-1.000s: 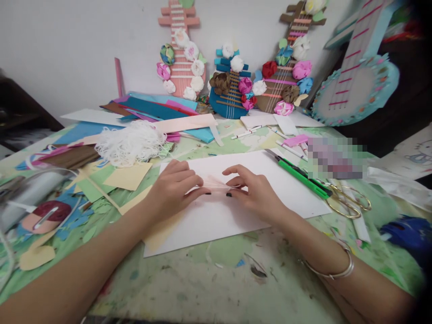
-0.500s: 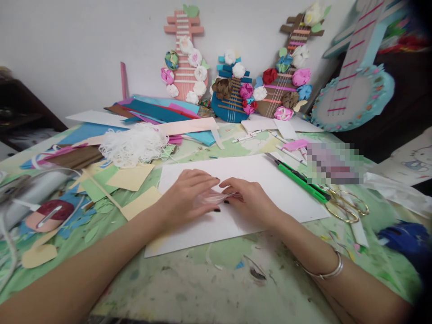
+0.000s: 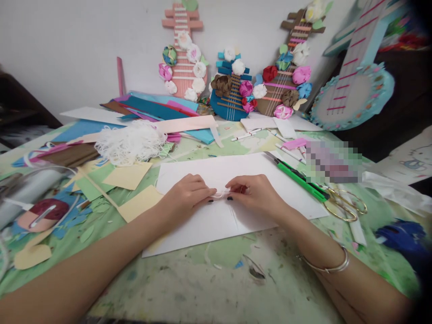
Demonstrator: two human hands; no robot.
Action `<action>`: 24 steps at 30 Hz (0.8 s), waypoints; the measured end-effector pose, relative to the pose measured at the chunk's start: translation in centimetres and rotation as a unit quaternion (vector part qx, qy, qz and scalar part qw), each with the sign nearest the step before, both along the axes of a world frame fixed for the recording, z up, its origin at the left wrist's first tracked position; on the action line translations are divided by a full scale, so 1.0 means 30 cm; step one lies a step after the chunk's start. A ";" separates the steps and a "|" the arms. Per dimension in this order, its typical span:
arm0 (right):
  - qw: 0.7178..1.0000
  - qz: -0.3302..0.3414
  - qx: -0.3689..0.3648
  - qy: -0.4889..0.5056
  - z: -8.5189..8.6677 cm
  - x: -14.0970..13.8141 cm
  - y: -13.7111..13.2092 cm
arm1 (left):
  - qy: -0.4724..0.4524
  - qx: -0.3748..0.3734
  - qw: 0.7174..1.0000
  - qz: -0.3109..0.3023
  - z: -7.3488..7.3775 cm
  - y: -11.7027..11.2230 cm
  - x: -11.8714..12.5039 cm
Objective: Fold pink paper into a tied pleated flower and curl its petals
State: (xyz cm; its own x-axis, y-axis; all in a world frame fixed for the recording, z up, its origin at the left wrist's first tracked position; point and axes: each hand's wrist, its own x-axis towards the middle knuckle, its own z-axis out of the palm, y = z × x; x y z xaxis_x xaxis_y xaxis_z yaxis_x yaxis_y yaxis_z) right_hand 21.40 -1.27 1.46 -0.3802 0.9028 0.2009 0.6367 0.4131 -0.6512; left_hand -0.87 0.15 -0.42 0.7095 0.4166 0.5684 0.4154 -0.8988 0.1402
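White string (image 3: 221,194) runs in a few thin strands between my two hands, just above a white sheet of board (image 3: 202,231). My left hand (image 3: 189,193) has its fingers closed in a pinch on one end of the strands. Thumb and fingertips of my right hand (image 3: 254,193) are bent together around the other end; part of the string is hidden behind them. A green utility knife (image 3: 299,177) lies on the board's right side, its blade pointing away. Gold-handled scissors (image 3: 344,204) rest by its near end.
A tangled heap of white string (image 3: 130,141) lies at the back left, near coloured paper sheets (image 3: 162,110). Cream paper pieces (image 3: 140,202) sit left of the board. Several flower-covered paper instruments (image 3: 229,96) lean on the wall. Dark blue cloth (image 3: 403,238) lies at right.
My hands have moved slightly apart. The left fingers, spread over the strands before, are now closed together on them, and the string between the hands looks smaller and more gathered.
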 end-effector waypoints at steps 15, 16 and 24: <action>0.996 0.049 -0.050 -0.050 0.012 -0.007 -0.015 | 0.009 -0.070 0.997 0.019 0.019 0.002 0.006; 0.996 0.048 -0.045 -0.057 0.013 -0.004 -0.013 | 0.004 -0.089 0.996 0.019 0.022 0.004 0.004; 0.997 0.045 -0.028 -0.054 0.010 0.015 0.004 | -0.012 -0.156 0.987 0.045 0.036 0.026 -0.020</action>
State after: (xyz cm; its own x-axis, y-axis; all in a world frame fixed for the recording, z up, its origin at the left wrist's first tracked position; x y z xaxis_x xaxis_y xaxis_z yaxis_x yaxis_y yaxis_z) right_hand 21.86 -1.15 1.76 -0.4774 0.8724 0.1047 0.6663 0.4371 -0.6042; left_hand -1.46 0.92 0.66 0.6493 0.6349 0.4187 0.4850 -0.7697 0.4151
